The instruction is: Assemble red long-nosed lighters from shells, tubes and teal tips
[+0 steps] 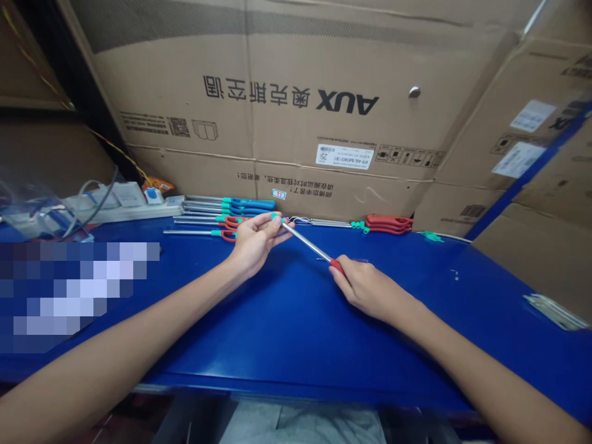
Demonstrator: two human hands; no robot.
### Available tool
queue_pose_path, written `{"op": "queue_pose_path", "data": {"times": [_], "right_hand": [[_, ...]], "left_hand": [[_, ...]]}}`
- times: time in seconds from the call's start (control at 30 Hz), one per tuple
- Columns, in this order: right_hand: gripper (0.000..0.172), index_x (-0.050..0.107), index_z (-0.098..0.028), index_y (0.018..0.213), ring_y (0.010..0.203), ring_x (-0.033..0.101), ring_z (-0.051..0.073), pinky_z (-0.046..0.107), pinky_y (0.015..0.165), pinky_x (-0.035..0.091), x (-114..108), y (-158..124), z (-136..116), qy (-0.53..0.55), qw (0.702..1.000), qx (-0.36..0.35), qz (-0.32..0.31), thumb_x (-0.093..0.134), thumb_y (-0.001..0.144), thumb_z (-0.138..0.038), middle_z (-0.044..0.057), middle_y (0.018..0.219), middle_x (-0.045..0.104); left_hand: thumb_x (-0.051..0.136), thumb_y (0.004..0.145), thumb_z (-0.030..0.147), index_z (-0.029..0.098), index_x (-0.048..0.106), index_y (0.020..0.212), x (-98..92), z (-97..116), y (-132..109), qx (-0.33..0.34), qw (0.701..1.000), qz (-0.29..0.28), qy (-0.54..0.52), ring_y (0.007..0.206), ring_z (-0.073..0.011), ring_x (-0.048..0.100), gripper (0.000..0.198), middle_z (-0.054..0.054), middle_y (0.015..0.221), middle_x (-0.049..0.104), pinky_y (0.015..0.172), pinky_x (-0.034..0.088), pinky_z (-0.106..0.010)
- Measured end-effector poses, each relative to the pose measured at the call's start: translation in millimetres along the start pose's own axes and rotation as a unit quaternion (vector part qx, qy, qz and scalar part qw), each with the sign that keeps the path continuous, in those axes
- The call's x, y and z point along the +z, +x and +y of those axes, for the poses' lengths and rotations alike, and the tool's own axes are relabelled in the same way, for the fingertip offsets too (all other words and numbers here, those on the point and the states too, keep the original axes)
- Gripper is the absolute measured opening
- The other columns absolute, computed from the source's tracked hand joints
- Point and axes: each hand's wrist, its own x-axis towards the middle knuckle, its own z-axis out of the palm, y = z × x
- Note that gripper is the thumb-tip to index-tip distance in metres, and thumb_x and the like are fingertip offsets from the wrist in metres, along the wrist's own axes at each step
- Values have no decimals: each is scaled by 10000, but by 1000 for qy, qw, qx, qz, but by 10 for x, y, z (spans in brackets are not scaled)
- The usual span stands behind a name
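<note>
My right hand [370, 285] is closed around the red handle of a long-necked lighter. Its thin metal tube [309, 241] slants up and left to my left hand [256, 242]. There my thumb and fingers pinch a small teal plastic piece [276, 217] at the tube's tip; whether the piece sits on the tube I cannot tell. Behind my left hand lie several similar lighters with blue handles [252, 205] and red handles [230, 234], teal pieces on their tubes. More red-handled lighters [389, 224] lie farther right, their tubes pointing left.
The blue table [296, 345] is backed by a large cardboard wall [287, 61]. A white power strip [157, 208] with plugs and cables stands at the back left. Loose teal pieces [432, 235] lie at the back right, and a bundle of thin pale strips [556, 311] at the right edge.
</note>
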Motion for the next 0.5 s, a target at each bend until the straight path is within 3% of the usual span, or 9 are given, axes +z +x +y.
{"op": "queue_pose_path", "data": {"times": [0.13,0.27,0.33,0.5], "right_hand": [[257,460,-208,861,605,589,190,273,533,338,-12,-33,-17,52,999,3,-8,305,989,-367,58,705,616],[346,460,-209,768,505,524,124,245,503,388,-63,-39,-36,247,967,23,-53,314,981,-439,4,616,564],[359,445,-203,759,421,464,90,219,418,373,-55,-26,-45,390,913,47,-109,338,966,-476,-17,596,549],[336,442,-194,802,370,432,70,167,300,314,82,25,-50,671,703,88,-218,456,908,-512,-30,580,547]], "left_hand": [[631,772,62,119,636,841,14,-2,-20,6,1000,2,-6,878,-219,697,90,-40,754,693,923,518,-456],[643,768,74,129,631,852,8,4,-14,13,1000,-15,-10,914,-223,691,101,-39,764,691,947,500,-457],[647,767,75,130,627,841,0,8,-5,9,1000,-21,-16,924,-225,688,94,-41,763,690,962,491,-458],[653,749,48,118,630,805,-19,2,21,-10,999,-11,-49,908,-230,691,92,-48,751,685,988,480,-458]]}}
